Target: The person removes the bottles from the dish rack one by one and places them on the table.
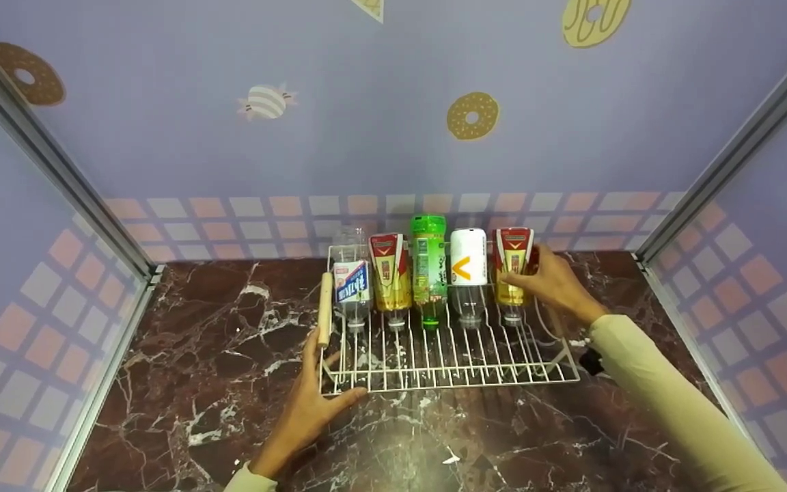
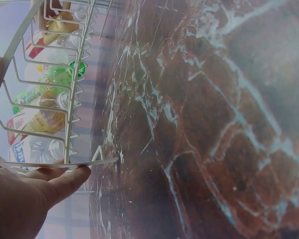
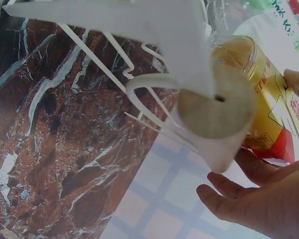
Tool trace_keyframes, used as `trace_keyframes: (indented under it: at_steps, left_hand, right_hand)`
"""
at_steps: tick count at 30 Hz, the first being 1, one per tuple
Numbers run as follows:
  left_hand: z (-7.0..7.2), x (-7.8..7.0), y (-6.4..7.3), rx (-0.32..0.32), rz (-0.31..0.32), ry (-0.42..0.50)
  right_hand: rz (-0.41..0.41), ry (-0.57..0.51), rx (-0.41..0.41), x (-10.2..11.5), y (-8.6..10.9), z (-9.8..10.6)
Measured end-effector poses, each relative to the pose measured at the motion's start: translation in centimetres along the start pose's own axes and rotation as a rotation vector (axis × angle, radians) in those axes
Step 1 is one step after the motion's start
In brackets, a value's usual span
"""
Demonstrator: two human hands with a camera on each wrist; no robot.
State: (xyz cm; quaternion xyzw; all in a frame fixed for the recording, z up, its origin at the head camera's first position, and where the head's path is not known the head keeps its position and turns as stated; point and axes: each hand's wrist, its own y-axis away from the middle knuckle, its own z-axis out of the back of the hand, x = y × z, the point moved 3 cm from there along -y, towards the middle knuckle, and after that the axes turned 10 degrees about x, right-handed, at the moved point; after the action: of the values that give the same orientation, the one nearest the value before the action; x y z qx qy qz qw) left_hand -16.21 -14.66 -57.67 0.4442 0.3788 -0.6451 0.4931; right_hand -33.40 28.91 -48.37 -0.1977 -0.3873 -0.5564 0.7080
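Note:
A white wire rack [image 1: 393,390] with wooden side handles stands on the dark marbled tabletop. My left hand [image 1: 308,400] holds its near left corner, the thumb along the front wire and the fingers at the side, below the left wooden handle [image 1: 325,311]. At the rack's right end my right hand [image 1: 557,283] grips a bottle with a red and yellow label [image 1: 514,263], thumb on its front. Left of it, neck down, are a white-labelled bottle [image 1: 468,256], a green bottle [image 1: 429,256], another red and yellow bottle [image 1: 390,270] and a clear bottle with a blue-and-white label [image 1: 352,283].
A purple wall [image 1: 366,150] with printed donuts and checks rises close behind the rack. Side panels with metal frame posts [image 1: 714,137] close off left and right. The marbled tabletop [image 1: 216,383] extends in front and to both sides.

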Motion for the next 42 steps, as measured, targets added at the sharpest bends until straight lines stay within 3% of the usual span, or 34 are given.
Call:
trace_keyframes:
  at_steps: [20,29,42]
  left_hand:
    - [0.1,0.1,-0.2,0.007,-0.018,0.021]
    - [-0.1,0.1,0.0,0.004,-0.003,0.021]
    - [0.0,0.0,0.0,0.007,-0.021,0.023]
  right_hand:
    - [0.09,-0.013,-0.008,2.5,3.4,-0.5]
    - [0.149,0.098,-0.046,3.5,5.1,-1.6]
    - [0.265,0.137,-0.015,5.4,7.2,-3.1]
